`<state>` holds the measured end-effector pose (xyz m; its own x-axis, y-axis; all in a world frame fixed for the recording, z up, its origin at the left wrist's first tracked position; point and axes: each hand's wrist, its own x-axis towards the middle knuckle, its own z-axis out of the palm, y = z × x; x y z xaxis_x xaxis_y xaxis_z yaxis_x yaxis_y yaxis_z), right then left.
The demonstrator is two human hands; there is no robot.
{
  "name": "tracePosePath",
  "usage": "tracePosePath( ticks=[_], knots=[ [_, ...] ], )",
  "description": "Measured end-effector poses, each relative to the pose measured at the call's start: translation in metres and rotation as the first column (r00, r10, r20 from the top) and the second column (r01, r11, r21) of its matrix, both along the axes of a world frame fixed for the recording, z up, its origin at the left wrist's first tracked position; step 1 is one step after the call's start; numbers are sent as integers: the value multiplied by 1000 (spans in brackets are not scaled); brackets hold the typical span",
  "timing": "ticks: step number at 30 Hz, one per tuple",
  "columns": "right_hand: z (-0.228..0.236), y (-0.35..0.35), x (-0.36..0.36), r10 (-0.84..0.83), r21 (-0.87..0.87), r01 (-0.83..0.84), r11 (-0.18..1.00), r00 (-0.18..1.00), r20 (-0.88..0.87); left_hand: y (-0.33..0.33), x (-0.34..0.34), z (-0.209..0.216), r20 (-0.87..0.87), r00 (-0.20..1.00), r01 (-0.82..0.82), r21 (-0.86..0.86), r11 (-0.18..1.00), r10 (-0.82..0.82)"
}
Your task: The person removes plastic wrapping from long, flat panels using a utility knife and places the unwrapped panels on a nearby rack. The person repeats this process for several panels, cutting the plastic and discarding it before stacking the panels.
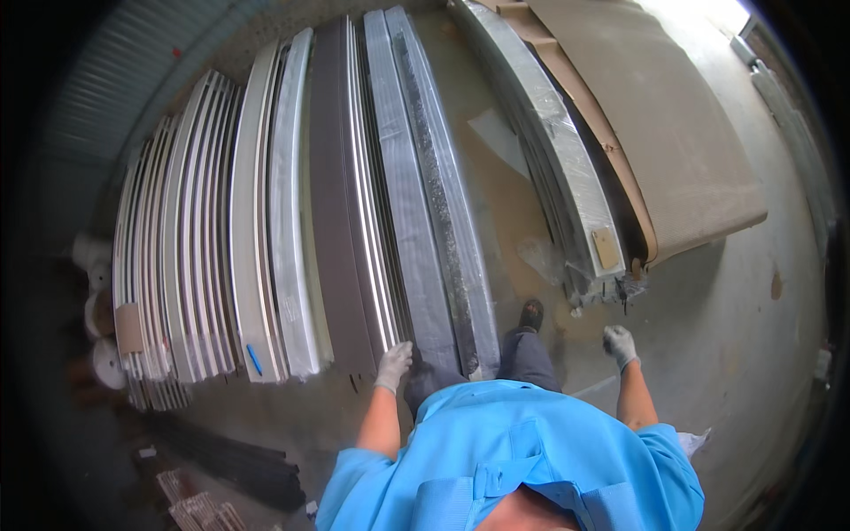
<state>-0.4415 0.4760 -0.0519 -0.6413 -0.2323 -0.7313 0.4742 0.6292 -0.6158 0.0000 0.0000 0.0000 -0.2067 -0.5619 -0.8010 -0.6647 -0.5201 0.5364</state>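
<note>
My left hand (394,365), in a pale grey work glove, is beside the near end of a stack of thin white-edged panels (370,257). Its fingers are curled in, and whether they touch the panel ends I cannot tell. A wide dark brown panel (336,177) lies along the left of that stack. Just right of it run long planks wrapped in clear film (434,203), ending by my legs. Over the concrete floor on the right hangs my right hand (620,343), gloved too and loosely closed with nothing visible in it.
More long panel stacks (204,239) stand farther left, with a blue pen-like object (254,358) on one. Ahead to the right lie a film-wrapped bundle (575,168) and a large brown-covered stack (664,133). Dark strips (239,465) are on the floor at lower left.
</note>
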Motion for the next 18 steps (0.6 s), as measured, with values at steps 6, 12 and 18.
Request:
tracePosePath(
  ticks=[6, 12, 18],
  knots=[
    [67, -27, -109, -240, -253, 221, 942, 970, -45, 4, -87, 47, -132, 981, -151, -47, 987, 143],
    [37, -19, -117, -37, -83, 51, 995, 986, 160, 39, -85, 59, -65, 980, -190, -9, 982, 189],
    [35, -38, -103, -9, -17, 14, 1000, 959, 283, 84, -91, 39, 201, 970, -146, 13, 989, 140]
  ],
)
